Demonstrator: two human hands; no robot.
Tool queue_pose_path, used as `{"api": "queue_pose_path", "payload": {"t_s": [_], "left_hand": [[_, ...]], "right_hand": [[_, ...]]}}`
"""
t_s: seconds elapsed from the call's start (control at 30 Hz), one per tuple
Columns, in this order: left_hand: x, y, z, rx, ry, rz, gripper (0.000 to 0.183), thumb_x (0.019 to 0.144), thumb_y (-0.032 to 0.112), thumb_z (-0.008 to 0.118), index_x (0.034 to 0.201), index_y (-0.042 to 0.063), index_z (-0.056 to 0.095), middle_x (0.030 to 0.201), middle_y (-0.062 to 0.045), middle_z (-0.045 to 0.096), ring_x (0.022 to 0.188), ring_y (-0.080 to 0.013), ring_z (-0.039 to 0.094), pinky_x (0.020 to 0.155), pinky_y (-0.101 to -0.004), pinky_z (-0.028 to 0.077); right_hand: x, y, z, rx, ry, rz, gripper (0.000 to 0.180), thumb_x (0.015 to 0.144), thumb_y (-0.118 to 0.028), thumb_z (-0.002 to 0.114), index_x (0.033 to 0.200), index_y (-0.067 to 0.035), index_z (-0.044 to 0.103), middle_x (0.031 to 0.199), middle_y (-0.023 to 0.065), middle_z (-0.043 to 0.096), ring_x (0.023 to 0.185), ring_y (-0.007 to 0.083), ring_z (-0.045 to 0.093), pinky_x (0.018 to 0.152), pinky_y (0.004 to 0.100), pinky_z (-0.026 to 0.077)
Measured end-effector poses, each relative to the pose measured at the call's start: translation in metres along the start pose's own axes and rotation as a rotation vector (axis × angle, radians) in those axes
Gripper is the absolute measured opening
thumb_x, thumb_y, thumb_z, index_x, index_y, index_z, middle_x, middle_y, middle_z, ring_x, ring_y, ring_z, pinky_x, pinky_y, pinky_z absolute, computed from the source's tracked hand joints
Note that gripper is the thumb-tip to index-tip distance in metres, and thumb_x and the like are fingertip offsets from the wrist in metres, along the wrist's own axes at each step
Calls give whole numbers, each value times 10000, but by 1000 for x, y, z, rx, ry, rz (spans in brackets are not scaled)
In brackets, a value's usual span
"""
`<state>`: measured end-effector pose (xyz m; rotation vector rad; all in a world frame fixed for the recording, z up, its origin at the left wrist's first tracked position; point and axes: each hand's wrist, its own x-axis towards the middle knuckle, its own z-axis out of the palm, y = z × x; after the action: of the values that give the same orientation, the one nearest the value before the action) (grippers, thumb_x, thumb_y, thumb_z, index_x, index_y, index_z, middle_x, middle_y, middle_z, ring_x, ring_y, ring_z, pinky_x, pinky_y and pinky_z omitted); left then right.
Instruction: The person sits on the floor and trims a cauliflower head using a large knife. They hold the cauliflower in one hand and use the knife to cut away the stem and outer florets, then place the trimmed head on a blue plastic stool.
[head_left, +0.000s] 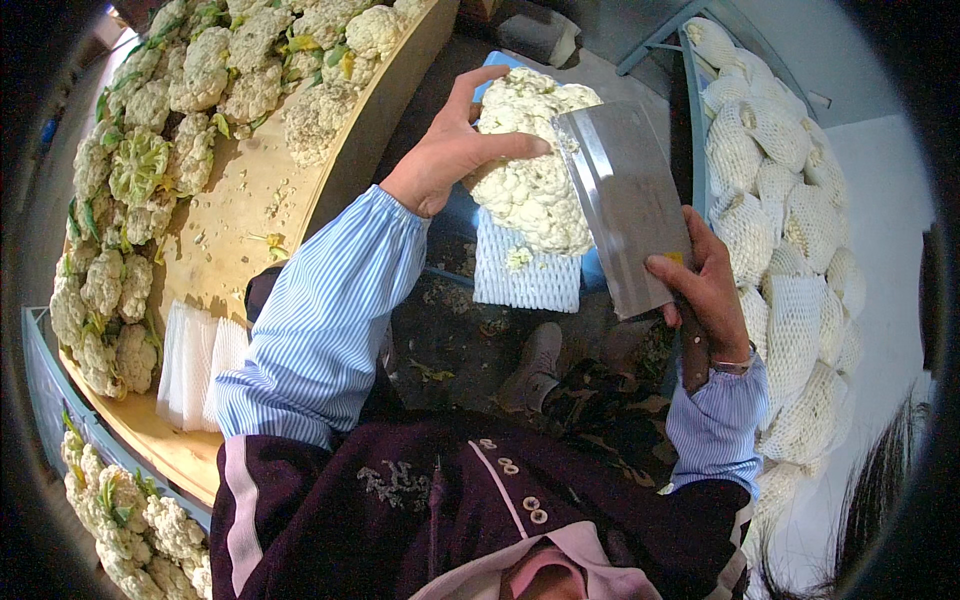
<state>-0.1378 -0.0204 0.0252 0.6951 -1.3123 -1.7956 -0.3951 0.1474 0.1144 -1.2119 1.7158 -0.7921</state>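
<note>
My left hand (472, 142) grips a cauliflower head (529, 199), thumb across its front and fingers at its upper left edge. In my right hand (705, 285) is a broad-bladed cleaver (626, 202), held by its dark handle with the thumb on the blade's lower corner. The blade's left edge meets the right side of the cauliflower. Below the cauliflower lies a white foam net sleeve (529, 277) with a small floret crumb (518, 258) on it. A blue surface, mostly covered, shows under both.
A wooden-floored bin (225, 217) on the left holds many cauliflowers and white foam nets (199, 367). At the lower left are more cauliflowers (139, 525). Net-wrapped cauliflowers (787, 195) are piled along a blue-grey metal frame (701, 150) on the right. Leaf scraps lie on the dark floor.
</note>
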Motion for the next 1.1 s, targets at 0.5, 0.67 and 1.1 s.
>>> {"api": "queue_pose_path", "payload": {"t_s": [0.5,0.67,1.1], "left_hand": [[-1,2,-1,-10,-34,-2,1056,779,185,891,1587,52,225,1382,-189,557,1256,-287,593,1076,-398,487],[-5,5,-1,-4,-31,-20,1061,771,137,873,1597,62,212,1415,-200,523,1284,-297,569,1087,-403,474],[-4,-1,0,-34,-15,59,1062,731,108,897,1564,88,239,1377,-237,551,1189,-304,650,983,-407,579]], "right_hand": [[16,11,14,197,15,-53,582,882,-139,751,1393,19,522,1022,77,708,582,82,625,388,212,441],[-13,3,4,244,6,-8,627,872,-136,757,1422,20,497,1033,91,712,572,71,622,385,197,439],[-31,-27,-15,-144,-55,4,486,914,-142,749,1329,-5,535,945,60,683,512,69,550,412,224,428]]}}
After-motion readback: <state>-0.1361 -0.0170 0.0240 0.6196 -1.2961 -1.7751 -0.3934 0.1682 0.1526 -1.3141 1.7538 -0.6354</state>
